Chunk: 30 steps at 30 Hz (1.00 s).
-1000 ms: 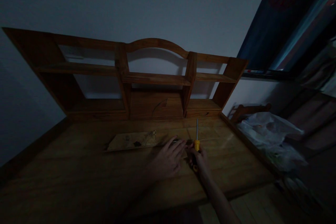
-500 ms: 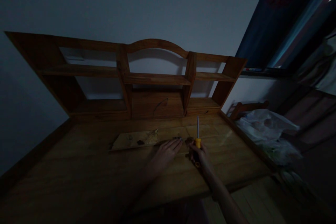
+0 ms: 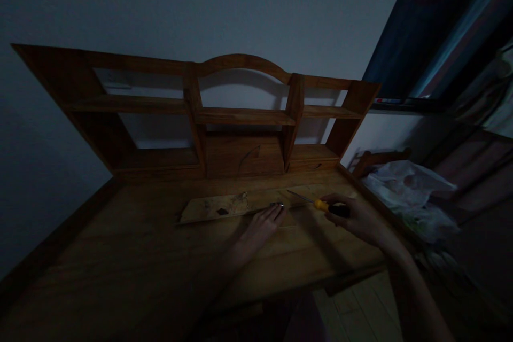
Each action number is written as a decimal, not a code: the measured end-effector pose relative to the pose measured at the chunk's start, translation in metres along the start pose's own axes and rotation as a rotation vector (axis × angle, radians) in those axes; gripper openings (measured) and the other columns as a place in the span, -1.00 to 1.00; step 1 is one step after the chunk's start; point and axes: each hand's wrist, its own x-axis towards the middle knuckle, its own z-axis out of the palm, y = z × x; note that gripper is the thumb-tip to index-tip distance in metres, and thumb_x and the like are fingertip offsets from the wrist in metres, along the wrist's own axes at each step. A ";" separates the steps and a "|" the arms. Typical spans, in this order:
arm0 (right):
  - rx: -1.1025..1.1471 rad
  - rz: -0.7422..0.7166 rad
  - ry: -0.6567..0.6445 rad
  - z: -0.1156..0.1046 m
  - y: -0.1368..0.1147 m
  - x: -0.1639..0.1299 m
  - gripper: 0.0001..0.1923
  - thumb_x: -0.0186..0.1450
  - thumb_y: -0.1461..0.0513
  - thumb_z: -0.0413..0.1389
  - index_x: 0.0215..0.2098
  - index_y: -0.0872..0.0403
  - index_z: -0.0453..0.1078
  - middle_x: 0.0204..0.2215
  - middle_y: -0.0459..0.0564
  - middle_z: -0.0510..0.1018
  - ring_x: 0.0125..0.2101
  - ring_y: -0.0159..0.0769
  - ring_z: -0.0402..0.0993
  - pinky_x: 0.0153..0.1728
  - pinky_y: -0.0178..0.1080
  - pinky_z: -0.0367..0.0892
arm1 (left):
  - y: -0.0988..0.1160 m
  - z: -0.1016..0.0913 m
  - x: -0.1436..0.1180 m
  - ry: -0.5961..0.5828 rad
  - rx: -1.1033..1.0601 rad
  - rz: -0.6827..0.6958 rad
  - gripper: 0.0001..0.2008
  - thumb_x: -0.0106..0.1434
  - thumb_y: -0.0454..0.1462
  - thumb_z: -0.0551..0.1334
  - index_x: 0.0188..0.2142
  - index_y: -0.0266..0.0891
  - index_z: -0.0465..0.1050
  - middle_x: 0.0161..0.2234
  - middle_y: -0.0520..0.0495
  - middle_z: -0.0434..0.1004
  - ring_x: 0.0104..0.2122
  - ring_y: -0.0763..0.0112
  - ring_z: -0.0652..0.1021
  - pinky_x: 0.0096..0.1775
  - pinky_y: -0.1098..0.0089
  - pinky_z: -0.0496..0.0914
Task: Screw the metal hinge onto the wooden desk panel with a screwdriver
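So my right hand is wrapped around the dark grip of a screwdriver, the one with the yellow collar, and the metal shaft runs up and to the left, low over the desk. Its tip sits close to a small metal piece on the wood, though it's too dim to tell if they actually touch. My left hand lies flat on the desktop, fingers loose and stretched out, holding nothing, with the fingertips right at that little metal bit. Just left of it lies a flat wooden board with some dark smudges on it. Behind everything stands the shelf unit against the wall. Off to the right of the desk there's a crumpled plastic bag.
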 end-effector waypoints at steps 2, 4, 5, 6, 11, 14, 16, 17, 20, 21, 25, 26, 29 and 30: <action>0.072 0.045 -0.002 -0.003 -0.002 0.000 -0.66 0.21 0.09 0.19 -0.09 0.05 0.44 -0.23 0.04 0.59 -0.35 -0.22 0.55 -0.37 -0.22 0.44 | -0.001 0.003 0.000 0.013 -0.010 0.006 -0.41 0.28 -0.54 -0.01 0.28 -0.24 0.14 0.27 -0.18 0.21 0.22 0.30 0.33 0.15 0.30 0.34; 0.145 0.065 0.017 -0.004 -0.002 0.001 -0.65 0.19 0.03 0.22 -0.15 0.07 0.43 -0.31 0.03 0.59 -0.42 -0.23 0.54 -0.45 -0.23 0.44 | -0.002 0.004 0.000 0.023 -0.028 0.011 -0.42 0.28 -0.53 -0.01 0.29 -0.24 0.14 0.26 -0.18 0.22 0.22 0.33 0.33 0.16 0.32 0.33; 0.163 0.054 0.051 -0.004 -0.003 0.002 -0.63 0.16 0.01 0.25 -0.18 0.07 0.43 -0.32 0.03 0.59 -0.43 -0.22 0.54 -0.46 -0.22 0.45 | -0.003 0.004 0.000 0.025 -0.037 0.014 -0.42 0.29 -0.52 0.00 0.28 -0.24 0.14 0.26 -0.18 0.23 0.21 0.33 0.33 0.16 0.33 0.33; 0.171 0.036 0.110 -0.003 -0.004 0.004 -0.61 0.13 0.00 0.27 -0.20 0.07 0.42 -0.32 0.03 0.59 -0.42 -0.21 0.54 -0.45 -0.21 0.45 | -0.003 0.004 0.000 0.027 -0.043 0.016 -0.42 0.28 -0.52 0.00 0.28 -0.24 0.14 0.26 -0.19 0.23 0.21 0.33 0.33 0.15 0.33 0.33; 0.269 -0.038 0.484 0.008 -0.023 0.017 -0.45 0.06 -0.03 0.33 -0.10 0.07 0.36 -0.37 0.00 0.56 -0.49 -0.21 0.53 -0.45 -0.18 0.46 | -0.002 0.005 0.000 0.026 -0.037 0.022 -0.37 0.26 -0.53 0.01 0.31 -0.22 0.08 0.26 -0.19 0.22 0.23 0.33 0.31 0.14 0.30 0.35; 0.340 -0.096 0.579 0.018 -0.038 0.026 -0.49 0.10 -0.05 0.29 -0.13 0.06 0.33 -0.39 -0.04 0.53 -0.53 -0.26 0.50 -0.50 -0.22 0.43 | -0.003 0.007 0.000 0.018 -0.031 0.026 -0.35 0.25 -0.54 0.01 0.32 -0.22 0.05 0.26 -0.20 0.22 0.24 0.32 0.30 0.15 0.29 0.33; 0.289 -0.119 0.621 0.023 -0.044 0.030 -0.49 0.12 -0.06 0.27 -0.11 0.04 0.31 -0.37 -0.05 0.53 -0.50 -0.26 0.50 -0.47 -0.23 0.43 | -0.003 0.009 0.000 0.021 -0.037 0.019 -0.36 0.26 -0.54 0.00 0.32 -0.22 0.05 0.27 -0.19 0.21 0.24 0.33 0.30 0.16 0.28 0.32; 0.234 -0.127 0.634 0.025 -0.045 0.031 -0.49 0.13 -0.06 0.27 -0.10 0.04 0.32 -0.36 -0.05 0.53 -0.47 -0.25 0.51 -0.44 -0.23 0.42 | -0.004 0.009 0.000 0.023 -0.040 0.020 -0.36 0.26 -0.54 -0.01 0.31 -0.22 0.06 0.27 -0.18 0.22 0.24 0.33 0.30 0.16 0.28 0.32; 0.061 -0.137 0.641 0.027 -0.048 0.034 -0.52 0.14 -0.07 0.25 -0.13 0.04 0.34 -0.35 -0.04 0.54 -0.40 -0.22 0.50 -0.38 -0.24 0.37 | -0.005 0.011 0.001 0.016 -0.033 0.034 -0.39 0.27 -0.53 -0.01 0.30 -0.24 0.09 0.27 -0.19 0.21 0.24 0.32 0.29 0.16 0.28 0.31; 0.034 -0.133 0.637 0.028 -0.049 0.034 -0.54 0.15 -0.07 0.25 -0.14 0.04 0.35 -0.36 -0.05 0.54 -0.39 -0.21 0.50 -0.38 -0.25 0.36 | -0.005 0.012 0.002 0.012 -0.026 0.041 -0.39 0.27 -0.53 -0.01 0.30 -0.25 0.09 0.27 -0.19 0.20 0.24 0.31 0.29 0.17 0.28 0.31; 0.049 -0.110 0.612 0.028 -0.054 0.034 -0.55 0.17 -0.08 0.23 -0.15 0.03 0.33 -0.38 -0.06 0.54 -0.42 -0.23 0.49 -0.42 -0.28 0.31 | -0.005 0.015 0.002 0.027 -0.001 0.061 -0.40 0.27 -0.54 0.00 0.28 -0.27 0.11 0.26 -0.20 0.23 0.24 0.30 0.29 0.17 0.28 0.32; 0.048 -0.113 0.605 0.029 -0.055 0.034 -0.54 0.17 -0.08 0.23 -0.14 0.03 0.33 -0.38 -0.07 0.54 -0.42 -0.23 0.49 -0.44 -0.28 0.30 | -0.005 0.016 0.003 0.031 0.002 0.062 -0.41 0.27 -0.54 0.00 0.27 -0.28 0.13 0.25 -0.21 0.24 0.23 0.29 0.30 0.16 0.28 0.32; 0.018 -0.135 0.576 0.029 -0.058 0.033 -0.54 0.16 -0.08 0.23 -0.14 0.03 0.33 -0.41 -0.06 0.53 -0.44 -0.23 0.48 -0.45 -0.28 0.28 | -0.005 0.015 0.003 0.035 0.006 0.061 -0.44 0.28 -0.54 0.02 0.26 -0.30 0.15 0.24 -0.23 0.26 0.22 0.26 0.32 0.16 0.26 0.33; 0.013 -0.140 0.572 0.030 -0.059 0.033 -0.54 0.16 -0.08 0.23 -0.15 0.03 0.33 -0.42 -0.06 0.53 -0.44 -0.22 0.48 -0.45 -0.28 0.28 | -0.004 0.015 0.003 0.036 0.005 0.063 -0.44 0.28 -0.54 0.02 0.26 -0.30 0.15 0.24 -0.23 0.26 0.22 0.25 0.32 0.16 0.25 0.33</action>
